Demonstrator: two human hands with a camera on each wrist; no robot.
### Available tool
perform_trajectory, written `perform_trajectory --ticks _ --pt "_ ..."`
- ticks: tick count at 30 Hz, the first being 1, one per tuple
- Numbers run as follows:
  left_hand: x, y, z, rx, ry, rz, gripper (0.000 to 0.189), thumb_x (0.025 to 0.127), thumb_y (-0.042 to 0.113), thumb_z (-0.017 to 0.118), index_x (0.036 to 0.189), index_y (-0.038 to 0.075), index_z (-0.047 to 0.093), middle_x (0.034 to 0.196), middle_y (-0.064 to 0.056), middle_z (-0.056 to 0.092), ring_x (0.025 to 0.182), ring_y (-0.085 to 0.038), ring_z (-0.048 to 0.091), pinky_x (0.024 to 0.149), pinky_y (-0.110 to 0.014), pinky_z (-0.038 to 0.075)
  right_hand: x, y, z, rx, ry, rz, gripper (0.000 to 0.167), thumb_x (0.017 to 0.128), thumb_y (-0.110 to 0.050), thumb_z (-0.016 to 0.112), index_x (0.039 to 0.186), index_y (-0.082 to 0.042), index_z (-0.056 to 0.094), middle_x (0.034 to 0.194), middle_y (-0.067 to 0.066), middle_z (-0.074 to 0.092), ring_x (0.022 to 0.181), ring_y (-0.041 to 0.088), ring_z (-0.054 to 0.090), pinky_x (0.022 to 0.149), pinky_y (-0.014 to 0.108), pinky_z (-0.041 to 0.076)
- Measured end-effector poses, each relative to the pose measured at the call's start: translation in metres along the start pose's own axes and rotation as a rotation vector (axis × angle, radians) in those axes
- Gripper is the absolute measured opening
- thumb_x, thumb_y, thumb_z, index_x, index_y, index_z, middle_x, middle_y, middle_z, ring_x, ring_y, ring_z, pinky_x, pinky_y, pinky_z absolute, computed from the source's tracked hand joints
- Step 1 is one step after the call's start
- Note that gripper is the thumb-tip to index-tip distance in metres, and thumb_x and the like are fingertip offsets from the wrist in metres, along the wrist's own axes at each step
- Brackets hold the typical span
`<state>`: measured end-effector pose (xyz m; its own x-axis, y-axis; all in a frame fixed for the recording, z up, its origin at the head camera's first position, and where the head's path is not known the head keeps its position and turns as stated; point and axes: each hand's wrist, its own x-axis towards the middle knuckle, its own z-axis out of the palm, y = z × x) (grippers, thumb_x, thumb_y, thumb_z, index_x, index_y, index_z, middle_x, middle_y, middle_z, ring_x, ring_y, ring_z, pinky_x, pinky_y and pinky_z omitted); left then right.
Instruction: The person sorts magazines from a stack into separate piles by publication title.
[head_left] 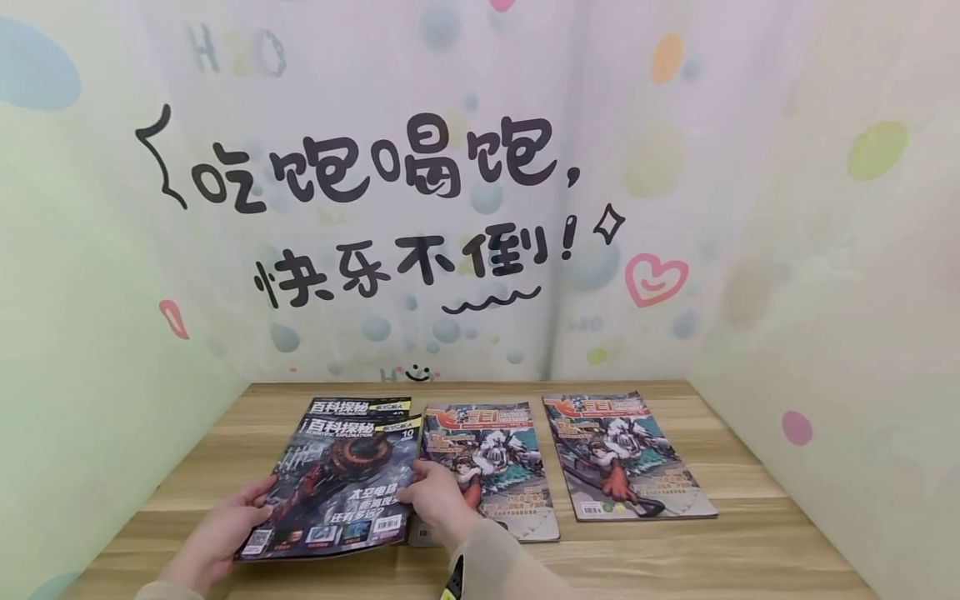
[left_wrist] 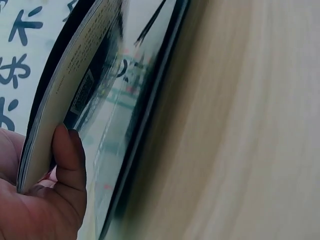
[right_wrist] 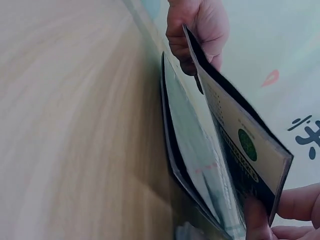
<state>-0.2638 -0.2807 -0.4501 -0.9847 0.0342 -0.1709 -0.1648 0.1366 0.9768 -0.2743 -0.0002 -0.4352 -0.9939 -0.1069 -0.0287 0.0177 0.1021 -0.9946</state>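
A dark magazine (head_left: 341, 479) with a ring-shaped machine on its cover is gripped at both sides. My left hand (head_left: 228, 529) pinches its lower left edge, thumb on top and fingers underneath. On the opposite edge, my right hand (head_left: 442, 500) holds it the same way. Seen from the left wrist, the held magazine (left_wrist: 75, 75) is raised and tilted above a glossy magazine (left_wrist: 145, 100) lying flat. That lower magazine (head_left: 337, 406) shows a matching title strip in the head view; the rest is hidden. The right wrist view shows the held magazine's pale back cover (right_wrist: 225, 107).
Right of the held magazine lies a colourful comic magazine (head_left: 510, 467), partly behind my right hand. A matching comic magazine (head_left: 626, 458) lies farther right on the wooden table (head_left: 750, 550). Printed curtain walls (head_left: 480, 350) enclose the back and sides.
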Motion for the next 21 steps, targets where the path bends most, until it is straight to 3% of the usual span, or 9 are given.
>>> perform_trajectory --ticks 7,13,21 --pt "0.001 -0.006 -0.007 0.055 0.004 -0.007 0.059 0.094 -0.005 0.037 0.146 -0.015 0.009 0.126 -0.028 0.05 0.084 -0.013 0.062 0.073 -0.03 0.054 -0.004 0.008 0.012 0.07 -0.01 0.039 0.056 0.076 0.013 0.061 0.129 0.02 0.044 0.118 0.028 0.059 0.115 0.038 0.054 0.099 0.05 0.043" --pt "-0.001 -0.007 -0.011 0.155 0.044 -0.002 0.057 0.092 -0.004 0.036 0.144 -0.016 0.016 0.121 -0.028 0.051 0.083 -0.014 0.06 0.071 -0.03 0.053 -0.007 0.012 0.02 0.084 -0.014 0.021 0.057 0.073 0.016 0.058 0.129 0.021 0.044 0.113 0.024 0.06 0.112 0.037 0.054 0.099 0.051 0.041" --pt "-0.005 -0.006 -0.02 0.337 0.045 -0.002 0.06 0.088 -0.003 0.044 0.141 -0.019 0.02 0.114 -0.032 0.053 0.083 -0.018 0.058 0.07 -0.03 0.05 -0.005 0.017 0.029 0.091 -0.036 0.009 0.05 0.071 0.02 0.055 0.121 0.017 0.054 0.094 0.01 0.066 0.083 0.016 0.057 0.078 0.03 0.049"
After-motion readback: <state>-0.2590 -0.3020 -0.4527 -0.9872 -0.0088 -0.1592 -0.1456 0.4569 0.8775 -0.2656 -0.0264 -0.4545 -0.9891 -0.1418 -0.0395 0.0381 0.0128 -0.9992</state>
